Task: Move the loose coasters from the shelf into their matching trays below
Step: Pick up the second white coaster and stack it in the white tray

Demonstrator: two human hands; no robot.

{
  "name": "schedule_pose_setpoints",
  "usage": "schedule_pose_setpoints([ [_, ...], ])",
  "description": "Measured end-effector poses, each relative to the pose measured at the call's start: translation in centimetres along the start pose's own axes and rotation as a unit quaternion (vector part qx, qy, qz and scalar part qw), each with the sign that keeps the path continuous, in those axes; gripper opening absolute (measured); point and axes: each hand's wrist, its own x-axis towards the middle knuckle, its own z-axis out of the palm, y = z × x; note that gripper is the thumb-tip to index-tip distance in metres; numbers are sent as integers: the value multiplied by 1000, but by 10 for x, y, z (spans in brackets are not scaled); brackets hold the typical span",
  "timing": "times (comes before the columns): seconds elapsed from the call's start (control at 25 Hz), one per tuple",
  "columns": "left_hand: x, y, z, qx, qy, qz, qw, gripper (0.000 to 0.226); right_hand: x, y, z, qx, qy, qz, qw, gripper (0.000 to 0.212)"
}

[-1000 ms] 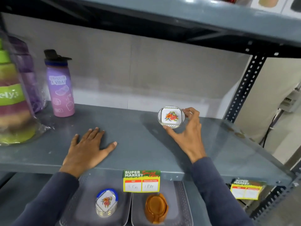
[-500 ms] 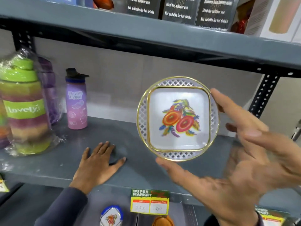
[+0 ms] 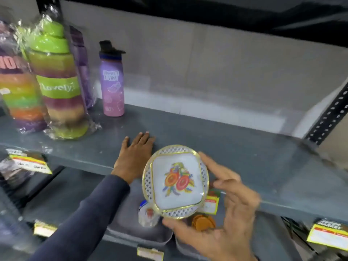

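Holding floral coaster [image 3: 176,181] in right hand [image 3: 224,219] above trays [image 3: 131,228].

Grey metal shelving [image 3: 235,147], pale wall [image 3: 207,68]

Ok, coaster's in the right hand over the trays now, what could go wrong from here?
The right hand pinches the floral coaster only by its rim, tilted, so the grip could slip. Two trays sit close below: one with white floral coasters, one with brown coasters; it could land in the wrong one. The price tag juts nearby and could snag.
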Motion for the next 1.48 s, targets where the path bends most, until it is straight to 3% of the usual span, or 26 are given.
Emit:
schedule_pose_setpoints([
  [0.08, 12, -8, 11, 41, 31, 8, 999, 81, -48, 27, 29, -52, -47, 87, 994, 97],
  [0.2, 16, -12, 21, 49, 17, 2, 999, 84, -114, 26, 68, 9, -69, 166, 984, 78],
  [0.28, 19, -12, 19, 49, 27, 10, 998, 84, -146, 36, 86, 23, -92, 227, 969, 78],
  [0.4, 20, -13, 20, 47, 24, 5, 999, 84, -188, 77, 115, -19, -139, 366, 920, 73],
  [0.52, 22, -14, 18, 49, 28, 4, 998, 83, -210, 110, 136, -110, -211, 422, 875, 64],
  [0.68, 24, -16, 19, 53, 38, 7, 998, 81, -199, 147, 162, -187, -309, 434, 825, 62],
  [0.84, 24, -16, 20, 56, 46, 6, 997, 82, -199, 172, 174, -287, -405, 377, 782, 65],
  [0.96, 24, -15, 20, 56, 48, 7, 997, 81, -206, 182, 173, -328, -418, 340, 776, 75],
  [1.12, 24, -16, 21, 61, 53, 9, 997, 82, -202, 192, 170, -321, -454, 337, 760, 64],
  [1.28, 25, -16, 21, 63, 56, 9, 996, 82, -201, 201, 171, -289, -477, 371, 742, 69],
  [1.48, 24, -16, 22, 53, 61, 13, 997, 81, -201, 207, 167, -246, -464, 409, 746, 71],
])
